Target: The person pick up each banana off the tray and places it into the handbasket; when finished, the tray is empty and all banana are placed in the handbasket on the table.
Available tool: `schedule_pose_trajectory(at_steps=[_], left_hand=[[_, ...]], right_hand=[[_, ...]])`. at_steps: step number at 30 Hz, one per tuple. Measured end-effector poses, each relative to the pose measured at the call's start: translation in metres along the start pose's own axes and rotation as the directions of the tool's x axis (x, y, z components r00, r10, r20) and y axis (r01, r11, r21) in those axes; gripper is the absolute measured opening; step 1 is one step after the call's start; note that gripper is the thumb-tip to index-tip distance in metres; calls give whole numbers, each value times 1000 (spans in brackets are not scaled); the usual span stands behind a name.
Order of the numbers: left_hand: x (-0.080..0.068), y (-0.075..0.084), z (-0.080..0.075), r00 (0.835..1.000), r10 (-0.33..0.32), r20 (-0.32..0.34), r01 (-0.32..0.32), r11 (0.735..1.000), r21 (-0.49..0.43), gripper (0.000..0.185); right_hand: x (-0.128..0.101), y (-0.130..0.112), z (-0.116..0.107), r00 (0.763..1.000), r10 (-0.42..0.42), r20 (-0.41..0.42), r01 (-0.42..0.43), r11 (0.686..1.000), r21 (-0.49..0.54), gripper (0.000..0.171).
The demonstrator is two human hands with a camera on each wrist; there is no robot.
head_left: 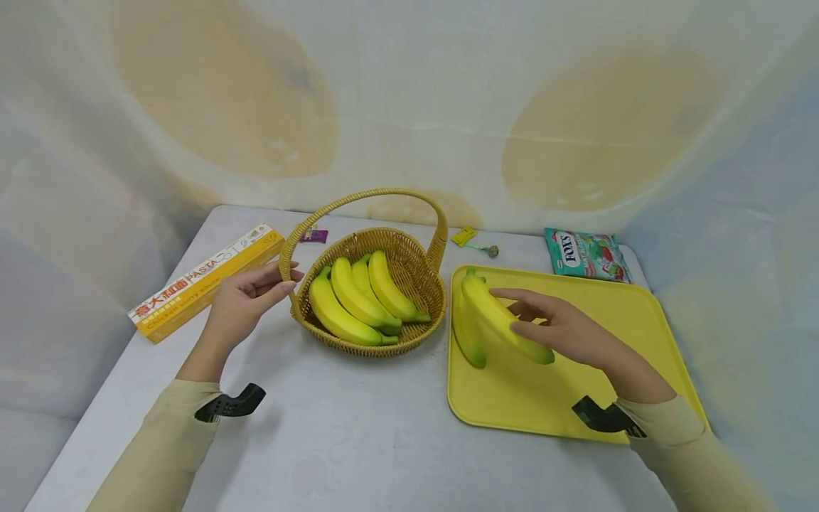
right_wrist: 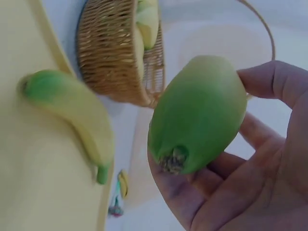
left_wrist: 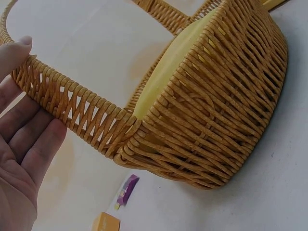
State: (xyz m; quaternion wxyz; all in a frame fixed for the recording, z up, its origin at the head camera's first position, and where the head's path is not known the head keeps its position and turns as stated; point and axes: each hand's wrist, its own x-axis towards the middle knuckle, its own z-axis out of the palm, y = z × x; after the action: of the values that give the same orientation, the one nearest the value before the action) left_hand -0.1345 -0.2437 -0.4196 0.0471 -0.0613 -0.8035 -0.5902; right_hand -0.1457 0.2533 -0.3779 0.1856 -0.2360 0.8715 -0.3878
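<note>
My left hand [head_left: 239, 306] grips the side of the handle of a wicker basket [head_left: 416, 346]; in the left wrist view the thumb and fingers [left_wrist: 45, 144] pinch the woven strip. Several yellow bananas [head_left: 348, 299] with green tips lie inside the basket. Above a yellow tray [head_left: 614, 320], my right hand [head_left: 563, 323] holds a banana [head_left: 499, 316] between thumb and fingers. Its green end [right_wrist: 192, 125] faces the right wrist camera. Another banana [right_wrist: 77, 108] rests on the tray at its left side, partly hidden in the head view by the held one.
An orange and white pasta box [head_left: 205, 284] lies left of the basket. Behind are a purple packet [head_left: 315, 236], a yellow packet [head_left: 463, 236] and a lollipop-like stick [head_left: 483, 248]. A teal Fox's candy bag [head_left: 585, 254] lies behind the tray. Patterned fabric surrounds the white table [head_left: 358, 441].
</note>
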Motion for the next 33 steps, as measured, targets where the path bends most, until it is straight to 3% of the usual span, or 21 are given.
schedule_pose_trajectory(at_steps=[8,13,19,26,33], left_hand=[[0,-1,1,1000,18,-5,-18,1000,-2,41],[0,0,2,1000,14,-2,-14,1000,-1,40],[1,0,1,1000,13,-8,-13,1000,19,41],[1,-1,1,1000,10,-20,-9,999,35,43],[0,-2,1,1000,19,-18,-19,999,33,41]], right_hand=[[29,-21,-1,994,-67,88,68,998,-13,50],[56,-38,6,991,-47,126,45,999,17,51],[98,-53,26,988,-56,145,50,998,48,51],[151,-61,54,986,-50,157,54,998,-22,51],[182,-64,75,986,-36,160,52,994,-94,50]])
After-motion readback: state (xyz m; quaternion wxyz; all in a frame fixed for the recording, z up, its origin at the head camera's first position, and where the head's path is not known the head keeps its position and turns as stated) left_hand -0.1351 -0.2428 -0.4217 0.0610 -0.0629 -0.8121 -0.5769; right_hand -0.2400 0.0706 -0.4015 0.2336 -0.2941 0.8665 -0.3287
